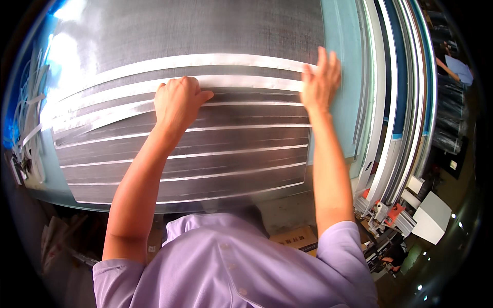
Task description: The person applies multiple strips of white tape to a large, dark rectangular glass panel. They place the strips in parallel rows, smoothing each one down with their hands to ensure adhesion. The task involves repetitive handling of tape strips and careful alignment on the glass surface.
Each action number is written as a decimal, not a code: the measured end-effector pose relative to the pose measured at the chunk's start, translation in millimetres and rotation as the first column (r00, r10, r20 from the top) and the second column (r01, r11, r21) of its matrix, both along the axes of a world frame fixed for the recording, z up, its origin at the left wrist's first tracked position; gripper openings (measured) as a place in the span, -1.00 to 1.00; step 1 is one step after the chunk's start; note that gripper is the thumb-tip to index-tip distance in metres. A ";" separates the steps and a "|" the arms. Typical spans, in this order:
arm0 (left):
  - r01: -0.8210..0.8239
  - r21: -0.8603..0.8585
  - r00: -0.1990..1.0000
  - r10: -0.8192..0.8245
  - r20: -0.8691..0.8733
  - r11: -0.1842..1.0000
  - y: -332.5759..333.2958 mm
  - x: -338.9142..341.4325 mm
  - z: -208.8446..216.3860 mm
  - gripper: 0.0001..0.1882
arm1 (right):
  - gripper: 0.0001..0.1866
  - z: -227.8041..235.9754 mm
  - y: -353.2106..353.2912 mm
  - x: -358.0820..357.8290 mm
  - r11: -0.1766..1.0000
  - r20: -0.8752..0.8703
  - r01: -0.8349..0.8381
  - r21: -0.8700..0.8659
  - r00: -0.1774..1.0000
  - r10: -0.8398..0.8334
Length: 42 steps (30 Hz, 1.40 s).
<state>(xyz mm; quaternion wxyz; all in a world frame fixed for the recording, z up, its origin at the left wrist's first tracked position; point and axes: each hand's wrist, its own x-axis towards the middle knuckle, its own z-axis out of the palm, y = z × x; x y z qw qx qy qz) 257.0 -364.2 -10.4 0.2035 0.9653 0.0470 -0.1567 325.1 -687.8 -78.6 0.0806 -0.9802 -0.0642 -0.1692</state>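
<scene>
A large dark grey sheet point(221, 31) lies in front of me, crossed by several pale strips running left to right. My left hand point(177, 102) is closed over the strips near the middle, its thumb pointing right. From its left side a loose-looking white strip point(115, 114) slants down to the left, and the fist grips it; the fingertips are hidden. At the sheet's right edge my right hand point(322, 84) is open, slightly blurred, fingers apart, beside the right ends of two wide white strips point(251, 82). I cannot tell whether it touches them.
The sheet rests on a pale teal glass-like surface point(346, 66). Tangled white strips point(31, 123) hang at the far left. Long upright frames point(387, 102) stand along the right. A cardboard box point(295, 238) sits below the near edge. Another person point(457, 69) is at the far right.
</scene>
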 end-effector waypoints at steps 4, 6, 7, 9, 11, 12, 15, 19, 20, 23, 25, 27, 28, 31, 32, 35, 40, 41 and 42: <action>0.024 -0.003 0.998 -0.024 0.053 1.000 1.9 0.8 -3.2 -0.60 | -0.30 0.0 -39.8 -4.2 0.994 -0.004 0.084 -0.063 0.996 -0.085; 0.037 0.005 0.996 -0.037 0.085 0.999 2.3 -3.3 -5.5 -0.60 | -0.36 0.1 -48.4 -1.6 0.950 0.043 0.171 0.262 0.981 -0.188; 0.042 0.018 0.995 -0.043 0.090 0.999 1.1 -1.5 -6.1 -0.60 | -0.40 -1.2 -46.7 1.9 0.883 0.059 0.201 0.424 0.967 -0.248; 0.008 0.026 0.998 -0.010 0.066 1.000 3.0 -4.0 -9.4 -0.60 | -0.47 31.4 1.4 6.8 0.804 0.155 0.240 0.545 0.913 -0.377; 0.026 0.039 0.997 -0.029 0.072 0.999 2.3 -3.7 -11.1 -0.60 | -0.45 39.8 71.2 -2.2 0.843 0.237 -0.034 0.537 0.965 -0.112; 0.038 0.040 0.997 -0.040 0.064 0.998 1.4 -2.6 -11.3 -0.59 | -0.43 35.4 108.8 -6.6 0.817 0.249 -0.231 0.529 0.962 0.111; 0.040 0.039 0.990 -0.045 0.134 0.998 3.4 -7.1 -8.7 -0.59 | -0.34 30.9 181.8 -23.7 0.987 0.005 -0.067 0.143 0.998 0.067; 0.082 0.080 0.988 -0.091 0.124 0.993 38.2 -22.0 14.0 -0.54 | -0.31 19.7 185.0 -26.0 0.989 -0.057 -0.059 0.139 0.996 0.067; 0.074 0.038 0.983 -0.079 0.163 0.997 65.8 -27.8 13.2 -0.52 | -0.30 20.1 184.9 -24.2 0.991 -0.063 -0.055 0.122 0.996 0.063; -0.089 -0.100 0.996 0.092 0.022 0.991 157.6 -47.5 32.6 -0.65 | -0.30 16.1 184.1 -23.9 0.993 -0.026 -0.056 0.105 0.998 0.059; -0.203 -0.117 0.979 0.201 -0.035 0.972 219.7 -60.2 47.0 -0.71 | -0.32 14.7 183.3 -24.2 0.994 -0.008 -0.065 0.083 0.998 0.066; -0.242 -0.082 0.970 0.244 0.019 0.967 278.2 -74.1 52.3 -0.74 | -0.35 13.9 183.8 -23.4 0.993 0.030 -0.092 0.075 0.995 0.090; -0.255 -0.053 0.966 0.257 0.029 0.966 302.8 -78.0 54.1 -0.74 | -0.36 12.3 183.7 -24.0 0.992 0.051 -0.099 0.076 0.994 0.096; -0.233 0.052 0.970 0.228 0.082 0.971 354.8 -80.4 56.8 -0.74 | -0.43 11.5 182.5 -23.8 0.991 0.084 -0.118 0.057 0.990 0.113; -0.186 0.107 0.973 0.168 0.157 0.977 370.8 -82.5 50.5 -0.76 | -0.45 13.0 184.1 -24.1 0.992 0.089 -0.120 0.047 0.989 0.116; -0.211 0.097 0.964 0.191 0.183 0.973 398.2 -82.9 39.6 -0.78 | -0.47 14.6 183.8 -23.9 0.991 0.093 -0.129 0.035 0.988 0.125; -0.266 0.064 0.956 0.255 0.144 0.962 418.8 -87.9 21.8 -0.76 | -0.46 12.2 182.8 -23.7 0.991 0.078 -0.134 0.024 0.988 0.132; -0.278 0.053 0.955 0.269 0.126 0.959 418.9 -88.0 21.9 -0.75 | -0.46 12.3 183.3 -23.6 0.991 0.077 -0.136 0.023 0.988 0.134; -0.289 0.062 0.953 0.280 0.116 0.955 419.0 -87.4 21.0 -0.75 | -0.46 12.4 183.9 -23.5 0.990 0.075 -0.137 0.021 0.988 0.135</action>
